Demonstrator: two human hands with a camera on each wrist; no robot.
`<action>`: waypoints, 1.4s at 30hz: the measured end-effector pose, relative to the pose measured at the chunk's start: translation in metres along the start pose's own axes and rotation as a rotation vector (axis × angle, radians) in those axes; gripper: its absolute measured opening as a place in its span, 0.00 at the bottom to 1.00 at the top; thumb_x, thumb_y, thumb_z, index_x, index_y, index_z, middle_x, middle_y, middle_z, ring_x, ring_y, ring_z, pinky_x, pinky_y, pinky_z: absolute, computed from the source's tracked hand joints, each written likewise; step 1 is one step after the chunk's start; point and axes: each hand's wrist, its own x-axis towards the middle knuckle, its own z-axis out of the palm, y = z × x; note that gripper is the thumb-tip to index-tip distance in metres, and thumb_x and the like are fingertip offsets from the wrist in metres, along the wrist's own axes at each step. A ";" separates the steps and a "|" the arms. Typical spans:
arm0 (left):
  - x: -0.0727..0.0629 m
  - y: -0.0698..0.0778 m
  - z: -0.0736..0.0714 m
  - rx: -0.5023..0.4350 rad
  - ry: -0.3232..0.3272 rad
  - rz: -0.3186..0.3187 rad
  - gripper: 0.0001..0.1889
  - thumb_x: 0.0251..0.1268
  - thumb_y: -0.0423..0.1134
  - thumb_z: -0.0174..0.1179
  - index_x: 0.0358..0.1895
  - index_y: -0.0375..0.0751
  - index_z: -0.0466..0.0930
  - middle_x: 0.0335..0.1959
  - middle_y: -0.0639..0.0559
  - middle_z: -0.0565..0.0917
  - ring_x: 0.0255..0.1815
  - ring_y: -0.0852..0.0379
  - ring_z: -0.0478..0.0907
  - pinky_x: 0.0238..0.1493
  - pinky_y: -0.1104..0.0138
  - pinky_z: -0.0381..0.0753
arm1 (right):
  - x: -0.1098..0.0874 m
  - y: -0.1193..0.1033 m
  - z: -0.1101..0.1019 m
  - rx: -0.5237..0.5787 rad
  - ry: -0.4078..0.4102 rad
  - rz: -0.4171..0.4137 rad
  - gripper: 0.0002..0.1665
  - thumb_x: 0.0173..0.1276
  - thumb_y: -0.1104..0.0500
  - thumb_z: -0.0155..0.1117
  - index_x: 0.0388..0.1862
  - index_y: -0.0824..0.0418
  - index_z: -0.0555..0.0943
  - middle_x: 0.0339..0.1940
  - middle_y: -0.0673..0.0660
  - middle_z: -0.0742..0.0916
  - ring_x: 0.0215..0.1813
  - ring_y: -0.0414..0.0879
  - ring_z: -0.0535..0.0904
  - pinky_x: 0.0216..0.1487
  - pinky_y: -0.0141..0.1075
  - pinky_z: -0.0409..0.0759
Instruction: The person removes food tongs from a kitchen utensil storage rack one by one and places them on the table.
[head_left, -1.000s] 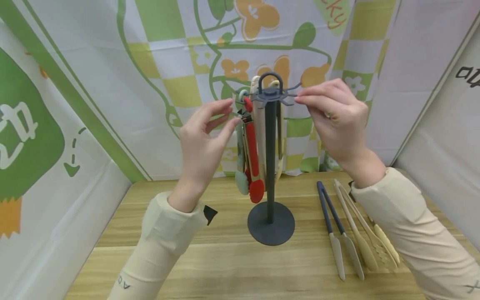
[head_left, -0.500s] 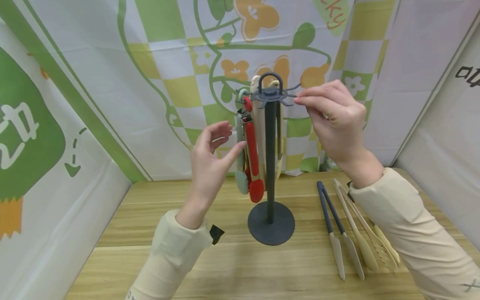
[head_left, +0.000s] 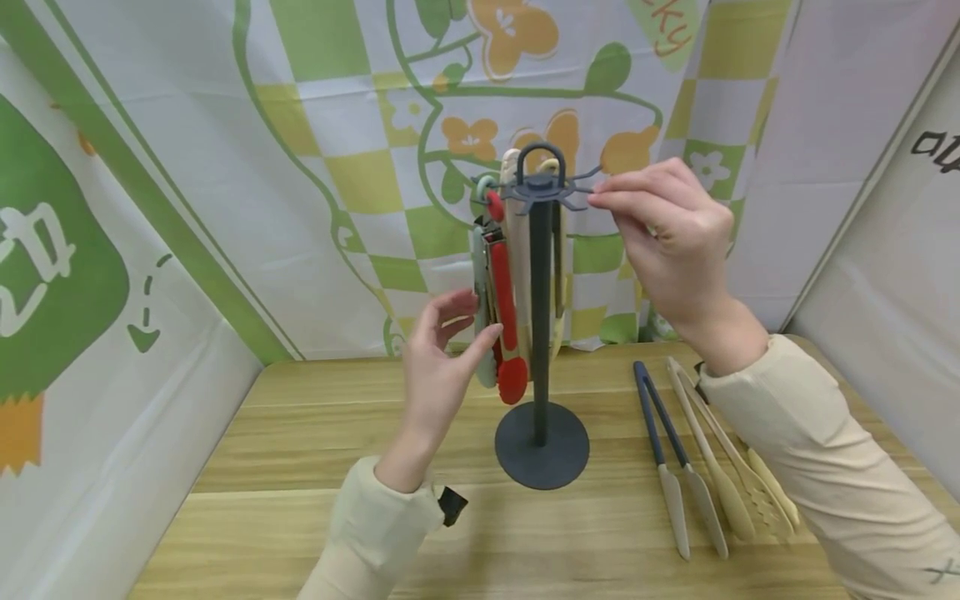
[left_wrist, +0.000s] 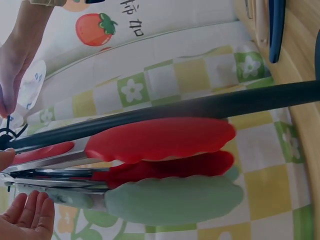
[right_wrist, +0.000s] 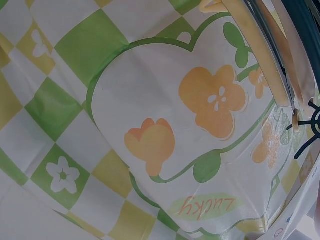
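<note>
A dark utensil stand (head_left: 540,325) with a round base and hooks on top stands on the table. My right hand (head_left: 677,237) pinches the tip of one hook on its right side. On the left hooks hang red tongs (head_left: 506,296) and mint-green tongs (left_wrist: 175,200), side by side. My left hand (head_left: 442,367) is at these tongs, thumb on the red side, fingers on the green side, loosely bent and not closed around them. Whether it touches them I cannot tell. Cream tongs (head_left: 520,275) and pale yellow tongs (right_wrist: 262,55) hang farther back.
Right of the stand, navy-handled tongs (head_left: 660,425) and beige tongs (head_left: 720,467) lie on the wooden table (head_left: 337,542). A pale yellow utensil (head_left: 772,483) lies beside them, partly hidden by the right sleeve. A patterned cloth (head_left: 360,183) hangs behind.
My left hand has moved down and slightly right, from the top of the hanging tongs to about their middle. My right hand stays at the hook. The tongs hang nearly unchanged.
</note>
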 end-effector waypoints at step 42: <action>0.014 -0.002 0.015 0.156 -0.060 -0.038 0.21 0.56 0.37 0.63 0.52 0.34 0.70 0.45 0.46 0.73 0.44 0.55 0.70 0.48 0.63 0.72 | 0.000 0.000 0.000 -0.005 -0.003 -0.003 0.08 0.58 0.72 0.62 0.22 0.68 0.85 0.26 0.59 0.86 0.30 0.52 0.77 0.38 0.24 0.73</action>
